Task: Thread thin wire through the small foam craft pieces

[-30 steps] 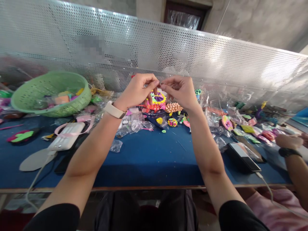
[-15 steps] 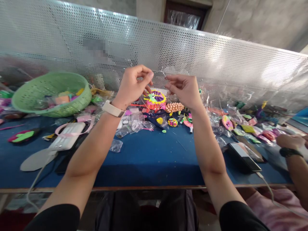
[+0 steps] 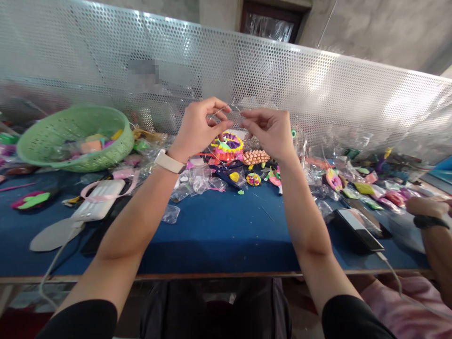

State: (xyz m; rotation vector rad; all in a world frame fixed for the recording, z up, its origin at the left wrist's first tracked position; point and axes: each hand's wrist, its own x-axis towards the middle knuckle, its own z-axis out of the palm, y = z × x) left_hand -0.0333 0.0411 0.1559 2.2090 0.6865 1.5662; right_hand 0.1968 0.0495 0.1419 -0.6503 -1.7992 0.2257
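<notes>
A thin, shiny wire (image 3: 235, 108) arcs between my two raised hands above the table. My left hand (image 3: 201, 126) pinches one side of it, fingers bent and a pale band on the wrist. Opposite, across a small gap, my right hand (image 3: 271, 131) has thumb and forefinger closed on the other side. Just behind and below them sits a modelled figure with a yellow frilled rim (image 3: 231, 141). Next to it stands an orange scaly figure (image 3: 256, 157) on yellow feet. A small round colourful piece (image 3: 253, 179) and a dark tool (image 3: 226, 177) lie in front.
On the left are a green basket (image 3: 74, 162), a white power bank (image 3: 102, 200) and a pink ring. Several plastic bags crowd the perforated metal screen (image 3: 307, 89). A black phone-like device (image 3: 358, 230) lies right, near another person's hand (image 3: 427, 207).
My left hand has shifted right and slightly changed its finger pose, narrowing the gap to my right hand. The wire's arc between them shows more plainly. My right hand has barely moved.
</notes>
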